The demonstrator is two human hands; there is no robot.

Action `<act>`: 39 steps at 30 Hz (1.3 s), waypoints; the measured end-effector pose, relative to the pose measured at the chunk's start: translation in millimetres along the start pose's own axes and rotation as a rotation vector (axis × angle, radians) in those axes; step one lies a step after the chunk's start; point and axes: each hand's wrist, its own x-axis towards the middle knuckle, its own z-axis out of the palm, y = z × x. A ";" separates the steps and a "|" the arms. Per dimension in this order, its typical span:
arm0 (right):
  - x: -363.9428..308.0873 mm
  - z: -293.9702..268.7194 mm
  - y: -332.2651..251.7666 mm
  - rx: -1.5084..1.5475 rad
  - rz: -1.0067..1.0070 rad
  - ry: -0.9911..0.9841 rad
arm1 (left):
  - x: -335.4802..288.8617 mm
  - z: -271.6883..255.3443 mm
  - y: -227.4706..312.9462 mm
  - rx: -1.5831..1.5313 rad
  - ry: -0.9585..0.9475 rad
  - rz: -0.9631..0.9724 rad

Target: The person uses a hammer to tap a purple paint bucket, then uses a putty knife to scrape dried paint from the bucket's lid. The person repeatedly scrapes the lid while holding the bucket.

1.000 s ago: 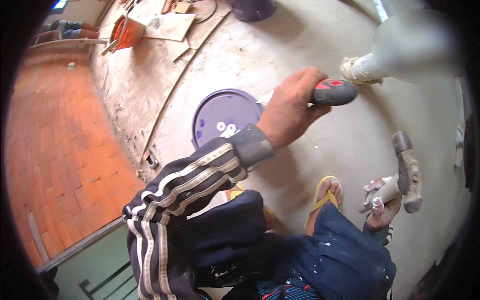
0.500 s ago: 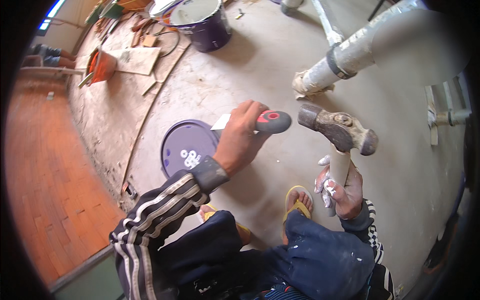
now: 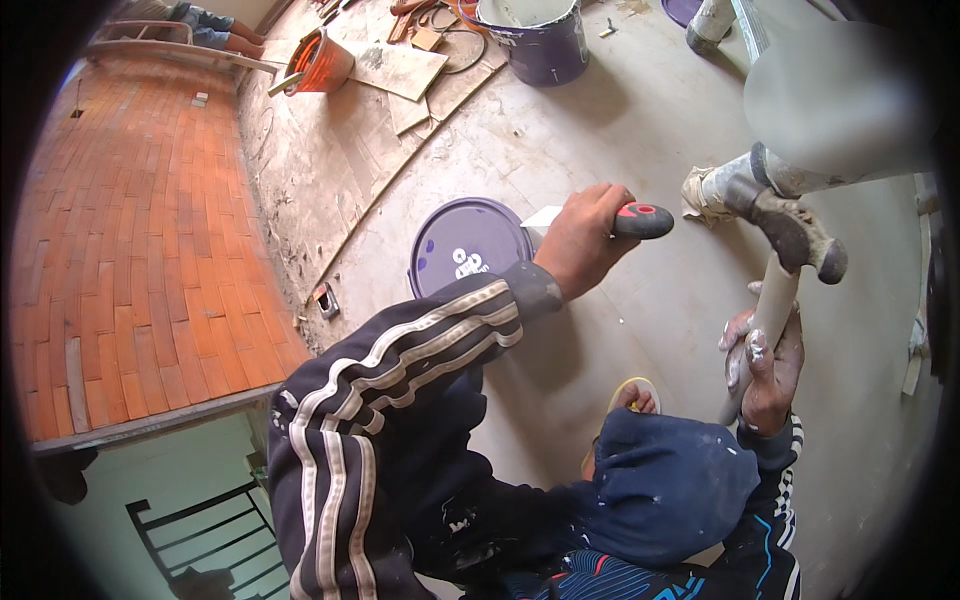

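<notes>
My left hand (image 3: 586,245) is closed around a scraper. Its black and red handle (image 3: 646,221) sticks out to the right, and part of a pale flat blade shows on the other side, by a purple lid (image 3: 468,238). White-smeared fingers of my right hand (image 3: 772,385) wrap the pale shaft of a hammer (image 3: 786,228), held head up. The hammer's worn metal head overlaps a grey pipe (image 3: 722,185) in the picture; whether they touch I cannot tell. The scraper and hammer are apart.
A purple bucket (image 3: 540,50) stands on the grey floor ahead. Left of it lie boards (image 3: 400,68) and an orange bucket (image 3: 322,64). Orange brick paving (image 3: 150,250) ends at an edge above a black railing (image 3: 205,535). Another person's legs (image 3: 215,30) show far left.
The view has swung left, so floor, lid and buckets sit farther right in the picture. Both hands keep their hold on the scraper and hammer. More of the railing below shows.
</notes>
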 end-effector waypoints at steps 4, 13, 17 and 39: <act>-1.8 7.3 11.2 -0.013 0.132 -0.067 | -1.3 -7.5 4.5 0.062 -0.061 -0.059; -10.8 -1.2 29.2 0.312 0.017 0.173 | 11.5 0.5 -5.5 0.027 -0.062 -0.083; -3.4 15.1 44.2 -0.037 0.181 0.206 | 13.1 1.2 -7.6 0.029 -0.077 -0.028; 3.6 8.8 22.3 0.313 -0.201 0.407 | 23.1 -0.7 -13.8 -0.057 0.047 -0.128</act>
